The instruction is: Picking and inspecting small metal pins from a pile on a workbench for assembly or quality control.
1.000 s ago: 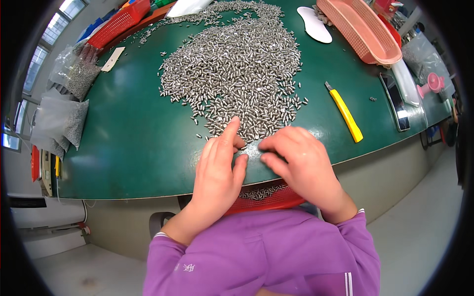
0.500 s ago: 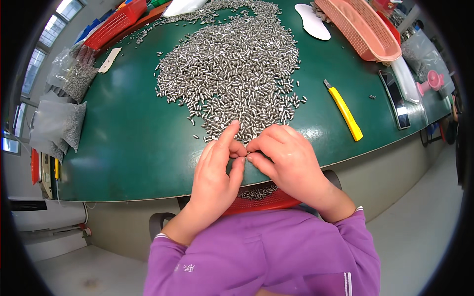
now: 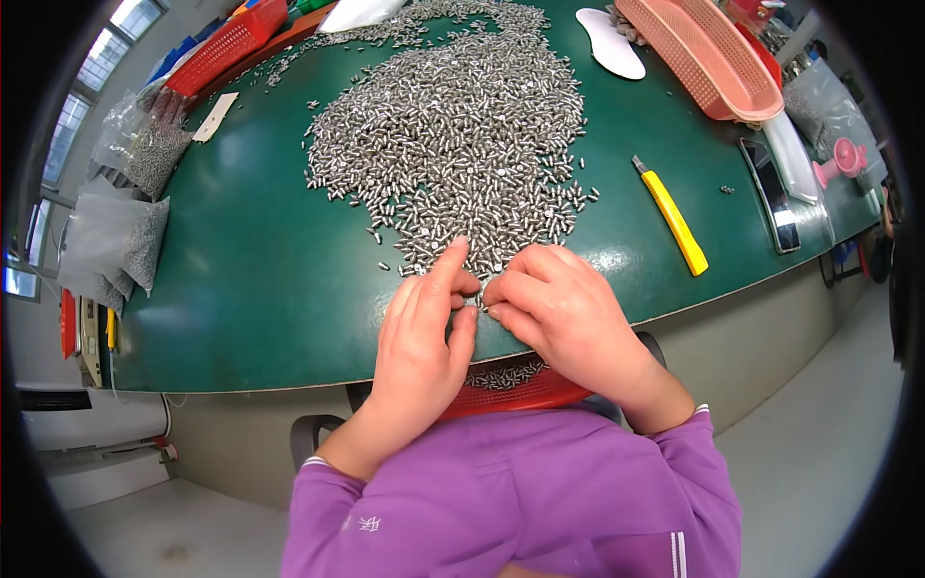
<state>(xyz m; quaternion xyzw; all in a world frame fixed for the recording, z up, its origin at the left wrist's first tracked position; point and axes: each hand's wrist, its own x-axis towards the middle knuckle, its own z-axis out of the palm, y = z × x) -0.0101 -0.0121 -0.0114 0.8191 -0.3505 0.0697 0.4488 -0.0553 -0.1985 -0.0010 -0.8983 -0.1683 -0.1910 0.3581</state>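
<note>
A broad heap of small silvery metal pins, short with narrowed ends, is spread over the green table. At its near end my two hands meet, close to the table edge. My left hand has its index finger stretched toward the heap, the other fingers bent and the thumb apart from them. My right hand is closed, thumb and index finger pinched at a small metal pin between the hands; the fingertips partly hide it. Below the edge, a red basket on my lap holds more pins.
A yellow utility knife lies to the right, blade exposed, with a phone beyond it. Pink basket and white insole are at the far right. Filled plastic bags and a red basket line the left side.
My right hand has shifted slightly right and its fingertips have drawn a little away from the left ones, uncovering a metal pin. The left hand has barely moved.
</note>
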